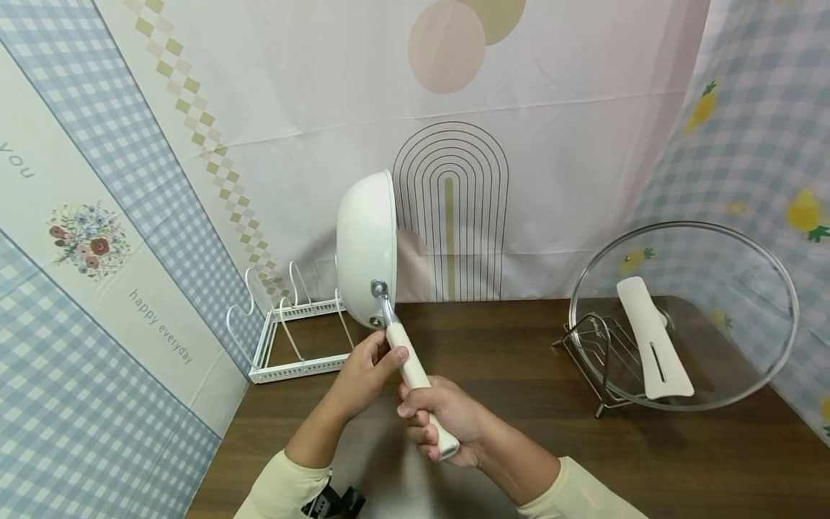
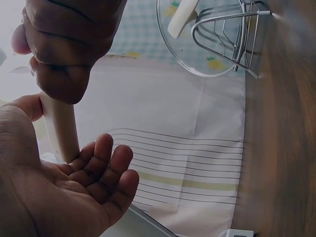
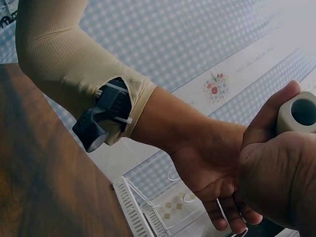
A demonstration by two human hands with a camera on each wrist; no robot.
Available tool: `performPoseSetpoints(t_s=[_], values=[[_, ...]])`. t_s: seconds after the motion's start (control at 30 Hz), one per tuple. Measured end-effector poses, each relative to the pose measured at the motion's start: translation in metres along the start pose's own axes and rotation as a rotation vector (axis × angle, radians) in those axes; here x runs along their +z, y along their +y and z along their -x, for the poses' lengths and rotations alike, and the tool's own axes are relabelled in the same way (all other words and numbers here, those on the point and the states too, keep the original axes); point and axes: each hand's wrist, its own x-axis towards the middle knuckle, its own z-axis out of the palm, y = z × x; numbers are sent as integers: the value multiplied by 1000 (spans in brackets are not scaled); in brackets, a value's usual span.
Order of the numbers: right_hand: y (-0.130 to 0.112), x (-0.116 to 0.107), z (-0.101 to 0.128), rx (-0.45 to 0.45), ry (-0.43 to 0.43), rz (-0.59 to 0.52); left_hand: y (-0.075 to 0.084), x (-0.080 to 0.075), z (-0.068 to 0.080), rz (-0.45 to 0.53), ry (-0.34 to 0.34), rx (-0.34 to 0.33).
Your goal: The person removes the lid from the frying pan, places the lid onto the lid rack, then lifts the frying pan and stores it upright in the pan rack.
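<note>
A deep white frying pan (image 1: 363, 245) is up off the table, tipped on its side with its opening facing right. My right hand (image 1: 454, 419) grips the cream handle (image 1: 413, 364) near its end, fingers wrapped round it. Higher up, by the metal neck (image 1: 387, 306), my left hand (image 1: 364, 373) pinches the handle lightly between thumb and forefinger. The left hand's other fingers (image 2: 121, 182) are loosely bent, off the handle. The hollow end of the handle (image 3: 302, 111) pokes out of the right hand in the right wrist view. The pan's inside is hidden.
A white metal rack (image 1: 298, 366) with curved dividers stands at the back left, partly behind the pan. On the right, a glass lid (image 1: 733, 317) with a long white handle (image 1: 653, 339) leans in a small wire stand (image 1: 603, 367). Printed cloths hang around the brown table (image 1: 512, 360).
</note>
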Motion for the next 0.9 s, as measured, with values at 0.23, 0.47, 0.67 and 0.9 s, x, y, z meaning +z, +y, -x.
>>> performPoseSetpoints(t_s=[0.23, 0.47, 0.67, 0.9], values=[[2, -2, -1, 7, -4, -4, -2, -1, 1, 5, -10, -2], [5, -4, -1, 6, -13, -10, -3, 0, 2, -7, -12, -21], [8, -5, -2, 7, -9, -10, -4, 1, 3, -11, -16, -31], [9, -7, -2, 5, -12, -8, -6, 1, 4, -20, -24, -37]])
